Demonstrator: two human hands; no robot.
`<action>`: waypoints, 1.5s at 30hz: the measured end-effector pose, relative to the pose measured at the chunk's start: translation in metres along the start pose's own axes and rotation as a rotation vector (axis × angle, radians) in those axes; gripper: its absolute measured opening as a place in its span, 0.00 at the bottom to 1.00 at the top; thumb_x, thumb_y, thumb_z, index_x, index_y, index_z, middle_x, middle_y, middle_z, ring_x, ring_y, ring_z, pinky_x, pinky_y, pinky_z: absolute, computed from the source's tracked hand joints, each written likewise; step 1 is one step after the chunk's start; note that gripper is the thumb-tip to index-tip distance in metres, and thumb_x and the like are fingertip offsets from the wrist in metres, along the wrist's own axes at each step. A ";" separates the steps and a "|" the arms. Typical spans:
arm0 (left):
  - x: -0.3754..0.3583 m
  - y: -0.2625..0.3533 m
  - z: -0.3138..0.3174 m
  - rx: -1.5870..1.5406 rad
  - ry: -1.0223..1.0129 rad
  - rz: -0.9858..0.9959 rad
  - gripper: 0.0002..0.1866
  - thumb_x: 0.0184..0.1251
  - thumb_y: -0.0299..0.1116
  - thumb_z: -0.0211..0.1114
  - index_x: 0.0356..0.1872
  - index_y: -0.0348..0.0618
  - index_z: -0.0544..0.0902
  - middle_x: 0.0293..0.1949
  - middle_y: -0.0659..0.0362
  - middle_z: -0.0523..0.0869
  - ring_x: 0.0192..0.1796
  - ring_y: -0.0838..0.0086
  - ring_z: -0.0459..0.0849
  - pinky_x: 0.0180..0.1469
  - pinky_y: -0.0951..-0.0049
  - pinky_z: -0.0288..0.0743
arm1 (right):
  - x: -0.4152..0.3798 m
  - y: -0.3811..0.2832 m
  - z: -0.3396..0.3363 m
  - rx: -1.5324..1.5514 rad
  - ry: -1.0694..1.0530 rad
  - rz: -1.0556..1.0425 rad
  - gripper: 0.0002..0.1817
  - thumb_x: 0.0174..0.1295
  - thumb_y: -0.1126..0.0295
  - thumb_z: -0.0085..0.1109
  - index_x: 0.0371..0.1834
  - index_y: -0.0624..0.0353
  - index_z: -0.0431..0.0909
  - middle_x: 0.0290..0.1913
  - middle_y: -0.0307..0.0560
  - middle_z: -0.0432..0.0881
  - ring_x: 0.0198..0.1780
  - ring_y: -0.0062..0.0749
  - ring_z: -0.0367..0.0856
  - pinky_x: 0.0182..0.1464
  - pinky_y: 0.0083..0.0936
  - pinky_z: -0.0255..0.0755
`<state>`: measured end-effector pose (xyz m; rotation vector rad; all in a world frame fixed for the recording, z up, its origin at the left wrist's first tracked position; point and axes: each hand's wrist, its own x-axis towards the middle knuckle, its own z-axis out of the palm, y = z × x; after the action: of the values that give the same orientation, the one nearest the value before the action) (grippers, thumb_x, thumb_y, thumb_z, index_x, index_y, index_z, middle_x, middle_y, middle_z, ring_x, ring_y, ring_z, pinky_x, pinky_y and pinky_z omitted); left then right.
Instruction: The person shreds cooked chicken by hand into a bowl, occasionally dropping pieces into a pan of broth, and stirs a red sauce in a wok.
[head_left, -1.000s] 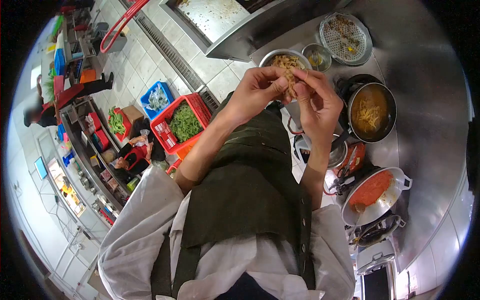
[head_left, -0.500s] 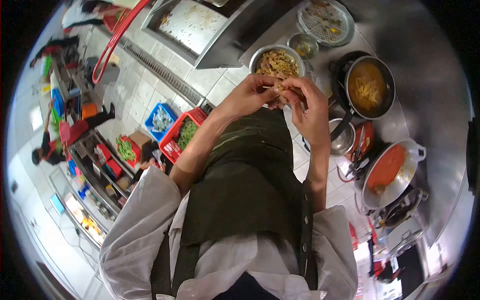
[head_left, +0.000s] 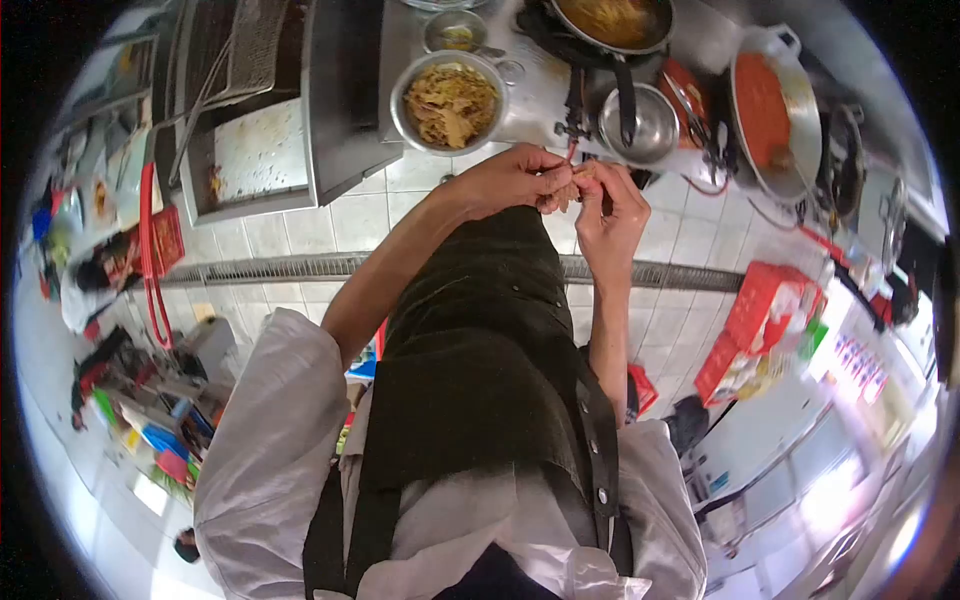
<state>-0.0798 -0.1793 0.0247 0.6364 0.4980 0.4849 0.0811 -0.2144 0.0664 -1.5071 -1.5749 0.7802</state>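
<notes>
My left hand and my right hand meet in front of the dark apron. Both pinch a small light-brown piece of food, which looks like meat, between their fingertips. Just beyond my left hand, a steel bowl holds shredded light-brown food. A smaller steel bowl stands on the counter beyond my right hand.
Along the counter are a pan of broth, a large pot of red sauce and a small bowl with yellowish contents. A metal fryer-like unit is at upper left. Red crates sit at right.
The view has turned, so the bowl, pan and pot appear higher in the frame, and the floor crates at left have mostly gone from sight. Both hands still pinch the piece.
</notes>
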 end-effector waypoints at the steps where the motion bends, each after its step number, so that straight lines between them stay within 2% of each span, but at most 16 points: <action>1: 0.002 -0.005 0.003 -0.047 -0.042 -0.046 0.14 0.75 0.39 0.54 0.44 0.38 0.80 0.31 0.65 0.78 0.29 0.83 0.71 0.37 0.80 0.69 | -0.010 0.003 -0.002 -0.012 0.057 0.023 0.06 0.55 0.83 0.55 0.35 0.65 0.80 0.32 0.50 0.81 0.31 0.39 0.80 0.36 0.25 0.72; 8: -0.005 -0.020 0.016 -0.214 -0.207 -0.273 0.13 0.75 0.40 0.53 0.47 0.41 0.78 0.36 0.63 0.81 0.36 0.79 0.81 0.41 0.76 0.77 | -0.049 0.020 -0.022 0.075 0.252 0.114 0.03 0.61 0.79 0.57 0.33 0.66 0.79 0.28 0.47 0.79 0.26 0.27 0.76 0.30 0.22 0.69; 14: 0.013 -0.034 0.044 -0.116 0.032 -0.132 0.12 0.73 0.39 0.56 0.44 0.40 0.78 0.42 0.59 0.84 0.48 0.74 0.84 0.50 0.74 0.79 | -0.056 0.037 -0.049 0.251 0.162 0.181 0.06 0.65 0.75 0.57 0.35 0.67 0.80 0.27 0.42 0.80 0.26 0.18 0.74 0.27 0.17 0.67; 16: 0.027 -0.042 0.050 -0.037 0.107 -0.065 0.11 0.72 0.36 0.57 0.43 0.39 0.78 0.41 0.58 0.85 0.46 0.73 0.85 0.50 0.73 0.79 | -0.051 0.036 -0.059 0.186 0.125 0.126 0.06 0.65 0.74 0.57 0.37 0.67 0.80 0.26 0.41 0.81 0.24 0.16 0.74 0.26 0.15 0.66; 19: 0.044 -0.053 0.058 0.089 0.272 -0.010 0.09 0.71 0.33 0.59 0.42 0.36 0.78 0.40 0.55 0.85 0.44 0.71 0.86 0.49 0.73 0.80 | -0.055 0.063 -0.074 0.450 0.014 0.367 0.07 0.66 0.74 0.57 0.39 0.67 0.81 0.24 0.40 0.81 0.24 0.15 0.74 0.27 0.14 0.66; 21: 0.050 -0.058 0.057 0.178 0.375 -0.014 0.09 0.69 0.32 0.60 0.42 0.36 0.78 0.40 0.54 0.85 0.44 0.71 0.86 0.50 0.73 0.80 | -0.056 0.088 -0.088 0.517 0.030 0.390 0.09 0.66 0.72 0.58 0.40 0.69 0.81 0.24 0.38 0.80 0.24 0.14 0.73 0.26 0.14 0.66; 24: 0.046 -0.064 0.040 0.234 0.558 -0.033 0.08 0.68 0.31 0.61 0.41 0.36 0.78 0.41 0.55 0.84 0.45 0.71 0.84 0.50 0.72 0.78 | -0.069 0.181 -0.100 0.530 0.036 0.466 0.11 0.65 0.70 0.59 0.40 0.70 0.81 0.24 0.38 0.80 0.24 0.15 0.74 0.26 0.13 0.66; 27: 0.034 -0.081 0.017 0.163 0.769 0.008 0.08 0.69 0.31 0.60 0.41 0.36 0.79 0.42 0.53 0.85 0.44 0.70 0.85 0.49 0.73 0.79 | -0.094 0.329 -0.103 0.446 0.016 0.590 0.11 0.64 0.70 0.61 0.39 0.70 0.81 0.26 0.38 0.80 0.25 0.16 0.75 0.26 0.14 0.69; 31: 0.037 -0.095 0.005 0.190 0.963 0.045 0.06 0.69 0.30 0.59 0.41 0.38 0.79 0.43 0.54 0.86 0.47 0.71 0.84 0.51 0.74 0.77 | -0.116 0.529 -0.085 0.382 0.170 0.478 0.10 0.59 0.69 0.66 0.35 0.66 0.84 0.27 0.42 0.84 0.27 0.21 0.80 0.31 0.18 0.76; 33: 0.038 -0.108 0.002 0.238 1.045 0.082 0.06 0.69 0.30 0.60 0.41 0.38 0.79 0.43 0.55 0.86 0.47 0.71 0.84 0.51 0.74 0.77 | -0.129 0.652 -0.070 -0.162 0.148 0.187 0.11 0.56 0.64 0.68 0.33 0.60 0.85 0.27 0.46 0.85 0.26 0.25 0.82 0.32 0.23 0.76; 35: 0.051 -0.109 0.010 0.211 1.143 0.136 0.09 0.68 0.30 0.63 0.44 0.38 0.79 0.43 0.55 0.86 0.48 0.71 0.84 0.51 0.73 0.77 | -0.100 0.656 -0.078 -0.332 -0.041 0.412 0.13 0.58 0.58 0.64 0.32 0.57 0.85 0.30 0.51 0.85 0.30 0.37 0.83 0.37 0.31 0.77; 36: 0.054 -0.113 0.008 0.200 1.148 0.179 0.09 0.68 0.30 0.63 0.45 0.38 0.79 0.43 0.54 0.86 0.48 0.70 0.84 0.51 0.73 0.77 | -0.096 0.697 -0.065 -0.093 0.013 0.461 0.17 0.59 0.54 0.61 0.31 0.57 0.85 0.31 0.52 0.85 0.33 0.43 0.83 0.39 0.34 0.76; 38: 0.058 -0.119 0.004 0.166 1.164 0.253 0.10 0.67 0.27 0.63 0.47 0.37 0.78 0.44 0.52 0.85 0.48 0.69 0.84 0.52 0.72 0.78 | -0.082 0.742 -0.055 -0.112 0.037 0.777 0.23 0.59 0.47 0.58 0.32 0.57 0.85 0.35 0.54 0.85 0.40 0.51 0.83 0.44 0.40 0.75; 39: 0.065 -0.117 0.009 0.142 1.148 0.294 0.10 0.67 0.25 0.62 0.47 0.36 0.78 0.44 0.51 0.85 0.48 0.68 0.84 0.53 0.72 0.78 | -0.073 0.742 -0.058 -0.385 0.005 1.028 0.26 0.58 0.44 0.56 0.33 0.59 0.85 0.37 0.55 0.85 0.44 0.52 0.82 0.47 0.43 0.74; 41: 0.070 -0.117 0.012 0.080 1.158 0.373 0.11 0.67 0.22 0.61 0.49 0.35 0.78 0.46 0.50 0.85 0.50 0.65 0.84 0.56 0.70 0.78 | -0.047 0.688 -0.073 -0.425 0.032 1.177 0.26 0.57 0.47 0.59 0.38 0.63 0.84 0.43 0.60 0.84 0.50 0.51 0.82 0.52 0.42 0.76; 45: 0.073 -0.101 0.032 -0.040 1.151 0.440 0.12 0.66 0.20 0.60 0.51 0.34 0.77 0.47 0.49 0.84 0.53 0.62 0.83 0.59 0.68 0.77 | -0.057 0.617 -0.093 -0.535 0.060 1.095 0.25 0.55 0.46 0.61 0.29 0.62 0.85 0.35 0.55 0.86 0.39 0.50 0.85 0.44 0.41 0.77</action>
<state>0.0229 -0.2233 -0.0401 0.3705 1.4388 1.2862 0.4655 -0.2182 -0.4290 -2.8173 -0.8285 0.8774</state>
